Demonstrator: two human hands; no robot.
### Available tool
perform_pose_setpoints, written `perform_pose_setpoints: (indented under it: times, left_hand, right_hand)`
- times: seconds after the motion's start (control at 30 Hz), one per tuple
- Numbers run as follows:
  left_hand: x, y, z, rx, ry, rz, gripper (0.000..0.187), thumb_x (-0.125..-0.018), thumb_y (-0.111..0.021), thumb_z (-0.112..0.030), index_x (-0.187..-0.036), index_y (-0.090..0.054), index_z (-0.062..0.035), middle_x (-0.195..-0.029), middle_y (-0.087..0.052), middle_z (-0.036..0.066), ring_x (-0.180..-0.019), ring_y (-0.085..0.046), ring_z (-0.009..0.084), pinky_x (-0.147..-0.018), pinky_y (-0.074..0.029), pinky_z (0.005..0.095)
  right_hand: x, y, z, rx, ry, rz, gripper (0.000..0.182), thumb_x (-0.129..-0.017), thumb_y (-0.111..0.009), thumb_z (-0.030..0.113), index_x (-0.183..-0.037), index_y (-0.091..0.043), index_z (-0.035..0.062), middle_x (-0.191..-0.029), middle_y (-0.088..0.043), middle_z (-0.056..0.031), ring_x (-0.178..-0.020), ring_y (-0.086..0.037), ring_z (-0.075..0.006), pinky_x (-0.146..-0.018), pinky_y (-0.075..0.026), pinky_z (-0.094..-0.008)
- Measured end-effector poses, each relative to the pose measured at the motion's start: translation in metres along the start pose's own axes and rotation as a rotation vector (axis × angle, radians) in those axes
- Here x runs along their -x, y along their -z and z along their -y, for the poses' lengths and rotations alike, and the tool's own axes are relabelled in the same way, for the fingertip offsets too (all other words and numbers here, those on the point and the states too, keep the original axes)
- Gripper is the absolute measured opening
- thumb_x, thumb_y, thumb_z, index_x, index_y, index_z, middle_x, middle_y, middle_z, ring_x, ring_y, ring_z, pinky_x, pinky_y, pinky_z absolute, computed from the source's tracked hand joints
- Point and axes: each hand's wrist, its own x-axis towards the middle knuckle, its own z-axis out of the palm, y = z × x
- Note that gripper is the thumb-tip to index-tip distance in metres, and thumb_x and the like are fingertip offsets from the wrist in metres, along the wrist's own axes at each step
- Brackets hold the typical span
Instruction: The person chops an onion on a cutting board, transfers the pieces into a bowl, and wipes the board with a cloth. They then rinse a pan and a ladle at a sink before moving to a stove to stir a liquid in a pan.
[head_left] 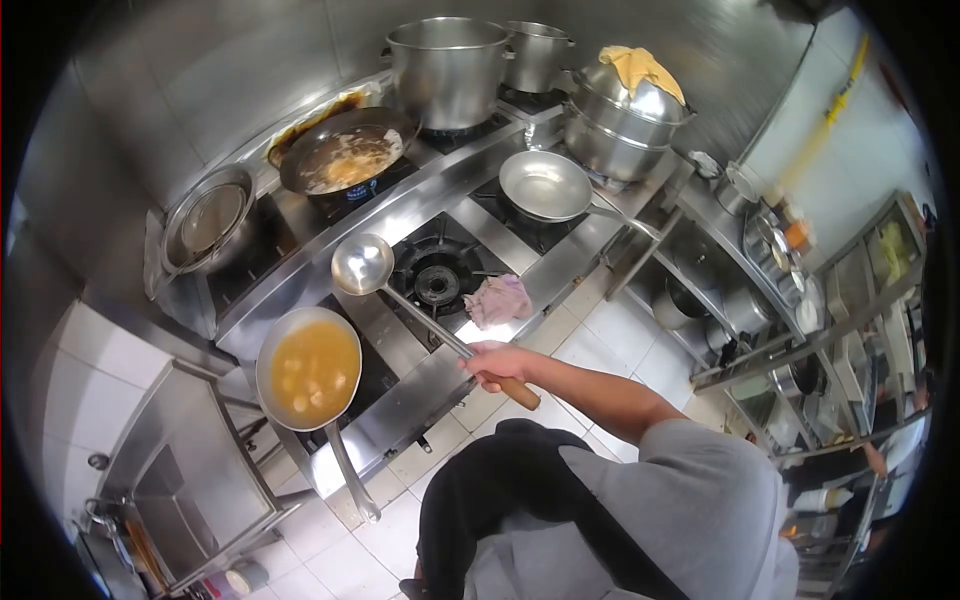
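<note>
My right hand (492, 366) is wrapped round the wooden grip of a long ladle (362, 264). The ladle's round metal bowl is held above the stove, to the left of a bare burner (435, 285). A crumpled pinkish cloth (498, 301) lies beside that burner, just beyond my hand. Nearer the front left, a frying pan (315, 368) holds yellow-orange liquid with paler lumps, its handle pointing toward me. Another frying pan (545, 186), with nothing visible in it, sits on a burner to the right. My left hand is out of sight.
At the back, a dark wok (345, 150) with bubbling, foamy liquid stands over a blue flame. Tall pots (449, 75) and a lidded steamer (620, 130) topped by a yellow cloth stand behind. A strainer pot (208, 220) is at left, a sink (185, 500) lower left, shelves (800, 380) at right.
</note>
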Motion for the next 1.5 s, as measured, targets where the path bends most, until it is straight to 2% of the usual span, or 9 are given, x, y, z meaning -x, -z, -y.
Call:
perform_pose_setpoints:
  times: [0.47, 0.53, 0.73, 0.9, 1.13, 1.17, 1.37, 1.43, 1.5]
  left_hand:
    - [-0.039, -0.176, -0.064, 0.074, 0.482, -0.275, 0.051, -0.087, -0.069, -0.028, -0.131, -0.062, -0.0042, -0.137, -0.059, 0.024, -0.128, -0.055, 0.0380, -0.109, -0.045, 0.0396]
    - [-0.045, -0.268, -0.053, 0.156, 0.596, -0.375, 0.051, -0.087, -0.069, -0.029, -0.132, -0.062, -0.0043, -0.137, -0.059, 0.024, -0.128, -0.055, 0.0380, -0.109, -0.045, 0.0395]
    - [-0.106, -0.292, -0.152, 0.532, 0.891, -0.512, 0.054, -0.094, -0.056, -0.044, -0.124, -0.068, -0.0006, -0.118, -0.069, 0.027, -0.114, -0.065, 0.0404, -0.102, -0.049, 0.0476]
    - [-0.147, -0.370, -0.141, 0.496, 0.880, -0.499, 0.051, -0.097, -0.053, -0.040, -0.126, -0.066, 0.0004, -0.117, -0.069, 0.028, -0.113, -0.066, 0.0399, -0.101, -0.050, 0.0477]
    - [-0.226, -0.427, -0.183, 0.692, 0.977, -1.233, 0.033, -0.098, -0.050, -0.029, -0.108, -0.065, -0.0016, -0.109, -0.069, 0.025, -0.106, -0.065, 0.0438, -0.094, -0.051, 0.0515]
    - [-0.238, -0.437, -0.195, 0.783, 0.993, -1.329, 0.031, -0.098, -0.052, -0.028, -0.110, -0.067, -0.0043, -0.111, -0.070, 0.023, -0.109, -0.064, 0.0434, -0.095, -0.051, 0.0504]
    - [-0.258, -0.523, -0.201, 1.280, 1.042, -1.797, 0.024, -0.099, -0.062, -0.020, -0.116, -0.068, -0.0049, -0.104, -0.073, 0.015, -0.098, -0.071, 0.0271, -0.087, -0.055, 0.0372]
    - [-0.254, -0.559, -0.182, 1.472, 0.955, -2.110, 0.021, -0.102, -0.061, -0.016, -0.117, -0.067, -0.0032, -0.102, -0.073, 0.006, -0.091, -0.067, 0.0135, -0.081, -0.054, 0.0296]
    - [-0.238, -0.563, -0.185, 1.672, 0.982, -2.160, 0.022, -0.102, -0.060, -0.015, -0.120, -0.065, -0.0039, -0.107, -0.072, 0.004, -0.088, -0.065, 0.0117, -0.078, -0.053, 0.0279]
  right_hand:
    - [-0.050, 0.131, 0.035, 0.308, 0.011, -0.001, 0.029, -0.092, -0.068, 0.027, -0.114, -0.062, 0.0086, -0.077, -0.059, -0.0066, -0.071, -0.065, -0.0189, -0.059, -0.055, -0.0359]
    - [-0.094, 0.173, 0.020, 1.083, 0.438, -0.092, 0.034, -0.088, -0.072, 0.031, -0.109, -0.068, 0.0041, -0.083, -0.070, -0.0136, -0.081, -0.068, -0.0232, -0.068, -0.056, -0.0404]
    - [-0.052, 0.164, 0.045, 1.506, 0.333, -0.399, 0.026, -0.087, -0.069, 0.029, -0.101, -0.067, 0.0064, -0.101, -0.071, -0.0198, -0.097, -0.069, -0.0395, -0.082, -0.054, -0.0471]
    - [-0.004, 0.161, 0.013, 1.567, 0.841, -0.001, 0.017, -0.088, -0.066, 0.022, -0.093, -0.064, 0.0060, -0.094, -0.069, -0.0172, -0.086, -0.067, -0.0384, -0.077, -0.053, -0.0440]
    - [-0.037, 0.172, -0.165, 1.629, 0.134, 0.811, 0.027, -0.089, -0.069, 0.029, -0.084, -0.070, 0.0018, -0.082, -0.069, -0.0169, -0.082, -0.067, -0.0254, -0.079, -0.053, -0.0392]
    - [-0.057, 0.143, -0.187, 1.653, -0.309, 0.687, 0.031, -0.089, -0.072, 0.033, -0.096, -0.070, 0.0031, -0.087, -0.070, -0.0157, -0.083, -0.067, -0.0235, -0.080, -0.055, -0.0415]
    - [-0.380, 0.148, -0.438, 1.496, -0.131, 0.535, 0.073, -0.094, -0.071, 0.044, -0.153, -0.040, 0.0132, -0.156, -0.040, -0.0137, -0.125, -0.056, -0.0334, -0.088, -0.055, -0.0482]
    - [-0.355, 0.074, -0.436, 0.592, -0.347, 0.239, 0.080, -0.097, -0.066, 0.048, -0.160, -0.027, 0.0195, -0.168, -0.014, -0.0101, -0.151, -0.021, -0.0335, -0.112, -0.041, -0.0576]
    - [-0.380, 0.034, -0.442, 0.482, -0.302, 0.135, 0.070, -0.097, -0.067, 0.043, -0.156, -0.035, 0.0206, -0.163, -0.026, -0.0086, -0.146, -0.030, -0.0337, -0.107, -0.045, -0.0588]
